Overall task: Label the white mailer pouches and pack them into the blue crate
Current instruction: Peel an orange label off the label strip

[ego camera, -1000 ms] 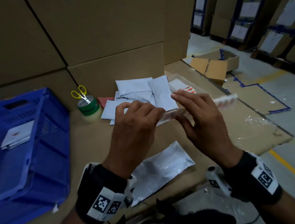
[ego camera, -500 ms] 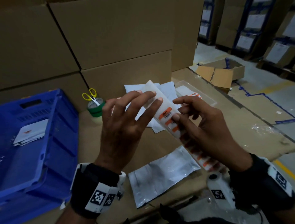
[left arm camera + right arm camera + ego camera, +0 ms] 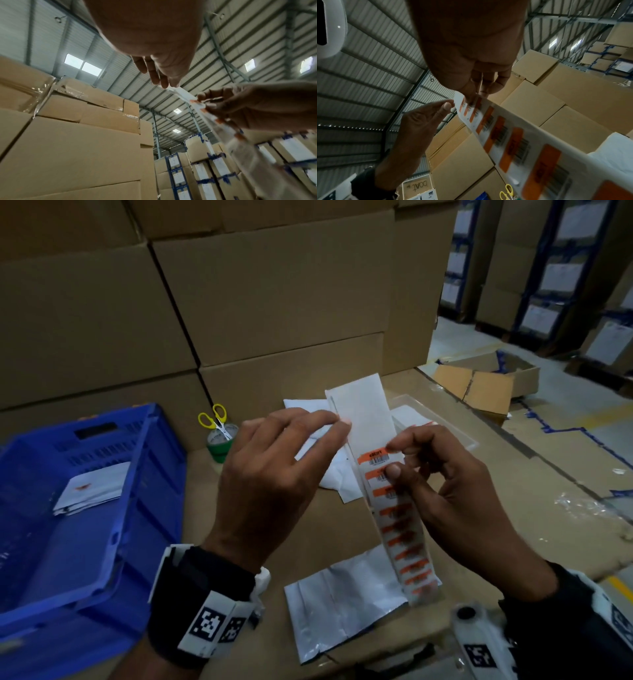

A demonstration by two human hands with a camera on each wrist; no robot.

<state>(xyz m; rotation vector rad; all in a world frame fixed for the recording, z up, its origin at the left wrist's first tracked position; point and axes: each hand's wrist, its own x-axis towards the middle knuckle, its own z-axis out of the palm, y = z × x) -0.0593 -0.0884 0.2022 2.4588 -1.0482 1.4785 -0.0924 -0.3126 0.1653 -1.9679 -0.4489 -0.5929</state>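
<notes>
While the left hand (image 3: 274,474) pinches the label strip (image 3: 383,470) top edge taut, the right hand (image 3: 445,491) should peel its pinched orange label (image 3: 374,457) slowly; the mailer pouch (image 3: 346,594) waits on the surface (image 3: 513,508) below.

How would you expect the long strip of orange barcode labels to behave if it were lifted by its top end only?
Probably floppy: the label strip hangs in a curve from the left hand toward the white mailer pouch below. Likely very light, since fingertips alone hold it. The top orange label, pinched by the right hand, seems to peel readily.
</notes>
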